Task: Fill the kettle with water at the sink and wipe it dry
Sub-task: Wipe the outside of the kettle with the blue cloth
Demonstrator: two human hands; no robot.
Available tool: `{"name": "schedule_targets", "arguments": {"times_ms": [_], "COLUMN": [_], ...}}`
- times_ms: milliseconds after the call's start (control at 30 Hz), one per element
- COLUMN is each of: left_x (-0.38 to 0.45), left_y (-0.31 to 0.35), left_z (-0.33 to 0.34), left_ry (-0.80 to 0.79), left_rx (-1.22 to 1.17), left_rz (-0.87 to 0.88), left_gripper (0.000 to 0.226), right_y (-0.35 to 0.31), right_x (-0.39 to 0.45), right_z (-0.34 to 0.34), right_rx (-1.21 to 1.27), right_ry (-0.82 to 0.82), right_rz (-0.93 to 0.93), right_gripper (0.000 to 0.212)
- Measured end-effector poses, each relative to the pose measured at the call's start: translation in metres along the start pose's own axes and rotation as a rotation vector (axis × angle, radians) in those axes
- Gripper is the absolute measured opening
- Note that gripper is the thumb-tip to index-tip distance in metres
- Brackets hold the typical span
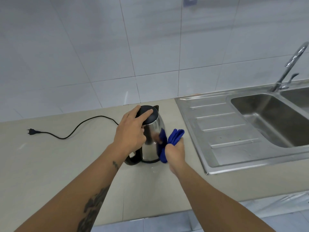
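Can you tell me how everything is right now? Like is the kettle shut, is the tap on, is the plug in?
kettle: upright on the counter, lid shut
blue cloth: bunched, pressed to the kettle's side
left hand: resting on the kettle's lid
right hand: gripping the cloth
plug: unplugged, lying on the counter
tap: no water seen running
sink: basin looks empty

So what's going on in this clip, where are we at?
A person is wiping down a steel kettle that stands upright on the countertop, left of the sink. The left hand rests on the black lid, fingers spread, steadying it. The right hand grips a blue cloth against the kettle's right side. The power cord lies unplugged on the counter. The faucet shows no running water.
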State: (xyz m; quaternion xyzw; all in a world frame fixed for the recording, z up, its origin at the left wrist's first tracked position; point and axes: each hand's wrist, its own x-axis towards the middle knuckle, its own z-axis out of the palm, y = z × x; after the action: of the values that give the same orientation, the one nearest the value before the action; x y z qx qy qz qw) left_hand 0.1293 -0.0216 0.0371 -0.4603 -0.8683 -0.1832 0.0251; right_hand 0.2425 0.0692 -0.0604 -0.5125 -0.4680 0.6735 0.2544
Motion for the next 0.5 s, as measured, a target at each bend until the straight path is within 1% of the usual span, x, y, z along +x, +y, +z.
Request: {"name": "schedule_targets", "arguments": {"times_ms": [67, 167, 200, 267, 367, 433, 500], "left_x": [0.001, 0.002, 0.001, 0.001, 0.0, 0.0, 0.0], "left_y": [0.0, -0.007, -0.01, -0.015, -0.021, -0.022, -0.019], "left_z": [0.001, -0.002, -0.003, -0.006, -0.015, -0.018, -0.021], "left_ry": [0.001, -0.003, -0.017, -0.041, -0.089, -0.122, -0.14], "left_rx": [-0.019, -0.043, -0.045, -0.057, -0.1, -0.13, -0.149], "left_rz": [0.007, 0.034, 0.049, 0.092, 0.148, 0.188, 0.221], "left_gripper": [0.076, 0.076, 0.075, 0.075, 0.081, 0.085, 0.086], "right_y": [-0.001, 0.012, 0.014, 0.003, -0.025, -0.04, -0.05], "right_x": [-0.009, -0.026, -0.029, -0.026, -0.016, -0.013, -0.012], "right_z": [0.01, 0.019, 0.016, 0.006, -0.013, -0.027, -0.038], "right_rx": [-0.015, -0.096, -0.124, -0.185, -0.294, -0.36, -0.419], "right_ry": [-0.016, -0.11, -0.13, -0.138, -0.169, -0.205, -0.247], "right_rz": [-0.064, -0.132, -0.142, -0.18, -0.227, -0.244, -0.249], "right_gripper": [0.063, 0.073, 0.072, 0.061, 0.045, 0.042, 0.045]}}
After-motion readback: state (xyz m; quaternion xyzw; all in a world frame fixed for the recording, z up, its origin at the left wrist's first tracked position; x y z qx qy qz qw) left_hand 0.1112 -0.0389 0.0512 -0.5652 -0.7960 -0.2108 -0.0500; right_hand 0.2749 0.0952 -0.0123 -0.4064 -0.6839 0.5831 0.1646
